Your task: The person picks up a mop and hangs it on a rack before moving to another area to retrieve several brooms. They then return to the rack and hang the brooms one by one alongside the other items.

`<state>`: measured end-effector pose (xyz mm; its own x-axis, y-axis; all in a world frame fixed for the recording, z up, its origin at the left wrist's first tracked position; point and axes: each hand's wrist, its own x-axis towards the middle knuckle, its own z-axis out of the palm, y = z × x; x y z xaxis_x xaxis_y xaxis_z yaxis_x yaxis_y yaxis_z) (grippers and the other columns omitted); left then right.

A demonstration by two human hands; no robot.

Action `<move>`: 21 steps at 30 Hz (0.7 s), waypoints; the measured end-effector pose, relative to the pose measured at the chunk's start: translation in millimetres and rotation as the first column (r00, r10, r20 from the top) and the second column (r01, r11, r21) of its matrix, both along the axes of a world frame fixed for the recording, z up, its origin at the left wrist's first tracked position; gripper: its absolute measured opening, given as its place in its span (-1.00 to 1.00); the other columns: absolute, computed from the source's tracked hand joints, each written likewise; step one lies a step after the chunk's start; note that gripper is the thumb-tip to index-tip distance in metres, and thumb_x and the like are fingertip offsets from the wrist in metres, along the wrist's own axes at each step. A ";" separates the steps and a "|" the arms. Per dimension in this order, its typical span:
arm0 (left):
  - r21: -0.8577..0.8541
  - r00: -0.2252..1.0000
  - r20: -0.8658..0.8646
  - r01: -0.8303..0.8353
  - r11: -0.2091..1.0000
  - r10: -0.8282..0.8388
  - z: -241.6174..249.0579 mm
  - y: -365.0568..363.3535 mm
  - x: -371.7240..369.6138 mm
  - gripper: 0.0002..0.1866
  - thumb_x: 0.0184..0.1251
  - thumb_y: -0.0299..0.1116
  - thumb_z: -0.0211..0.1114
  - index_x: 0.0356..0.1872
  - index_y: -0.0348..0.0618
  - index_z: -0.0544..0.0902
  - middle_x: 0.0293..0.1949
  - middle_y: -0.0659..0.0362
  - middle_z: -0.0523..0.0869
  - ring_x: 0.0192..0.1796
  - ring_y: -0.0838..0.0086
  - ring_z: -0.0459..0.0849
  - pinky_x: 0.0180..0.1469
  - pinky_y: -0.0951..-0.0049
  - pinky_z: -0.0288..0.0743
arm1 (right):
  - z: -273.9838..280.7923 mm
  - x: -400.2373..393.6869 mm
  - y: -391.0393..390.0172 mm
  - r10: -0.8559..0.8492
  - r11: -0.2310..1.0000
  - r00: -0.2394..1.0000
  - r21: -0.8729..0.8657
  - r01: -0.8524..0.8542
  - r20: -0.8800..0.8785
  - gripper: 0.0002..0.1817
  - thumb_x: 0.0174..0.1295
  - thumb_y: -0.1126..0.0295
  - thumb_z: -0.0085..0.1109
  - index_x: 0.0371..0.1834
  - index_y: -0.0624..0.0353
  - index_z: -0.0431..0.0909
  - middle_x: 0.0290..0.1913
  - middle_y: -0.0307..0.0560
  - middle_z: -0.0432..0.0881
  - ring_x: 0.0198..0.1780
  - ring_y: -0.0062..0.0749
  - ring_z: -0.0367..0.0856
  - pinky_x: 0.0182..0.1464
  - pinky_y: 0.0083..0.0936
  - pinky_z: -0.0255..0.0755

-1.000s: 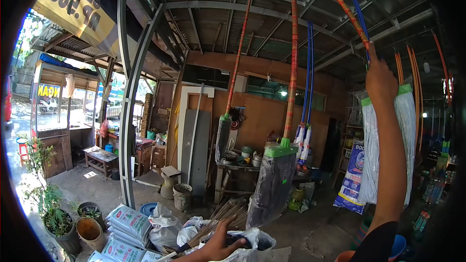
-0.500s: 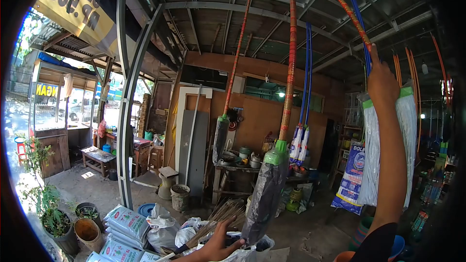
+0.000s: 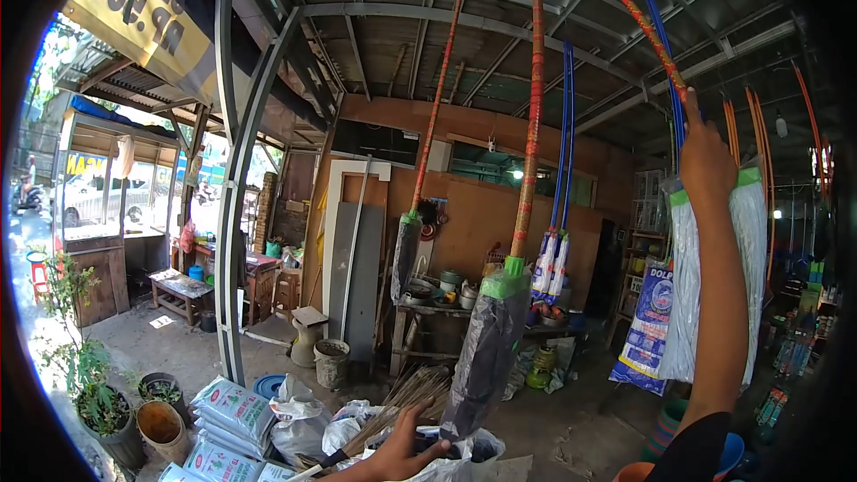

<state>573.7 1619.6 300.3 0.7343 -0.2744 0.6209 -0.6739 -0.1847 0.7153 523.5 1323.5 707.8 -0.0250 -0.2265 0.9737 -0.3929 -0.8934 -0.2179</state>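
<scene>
My right hand (image 3: 705,147) is raised at the right, its fingers up against the lower part of a red-patterned pole (image 3: 644,25) beside white plastic-wrapped mop heads (image 3: 686,286). Low in the centre, my left hand (image 3: 409,448) has its thumb and fingers spread, the thumb by the bottom of a dark broom head (image 3: 482,357) in clear plastic. That broom hangs by a red and gold handle (image 3: 534,116) with a green collar. Whether the thumb touches the wrapping is hard to tell.
Stacked white sacks (image 3: 234,415) and a bundle of thin sticks (image 3: 393,406) lie at the lower left. A metal post (image 3: 234,214) stands left of centre. Potted plants (image 3: 107,411) are at the far left. Another broom (image 3: 406,245) and blue-handled mops (image 3: 552,263) hang behind.
The nearest broom's head has turned and shifted slightly, showing a broader side. My right hand has moved a little. My left hand looks nearly unchanged.
</scene>
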 end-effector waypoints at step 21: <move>0.039 1.000 -0.013 -0.015 0.999 0.016 -15.9 -7.2 6.1 -0.13 0.21 -0.04 0.30 0.33 -0.34 0.02 0.26 -0.19 0.18 0.25 0.12 0.34 0.25 0.18 0.23 | -41.1 20.0 -32.0 0.128 0.992 0.992 -0.008 -0.128 0.000 -0.47 0.41 0.26 -0.21 0.44 -0.29 0.00 -0.15 0.04 0.59 -0.15 -0.10 0.65 -0.21 -0.16 0.51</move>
<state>579.8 1612.4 284.4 0.7468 -0.2868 0.6000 -0.6611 -0.2228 0.7164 543.6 1291.5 666.6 0.0033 -0.2197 0.9756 -0.2753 -0.9381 -0.2103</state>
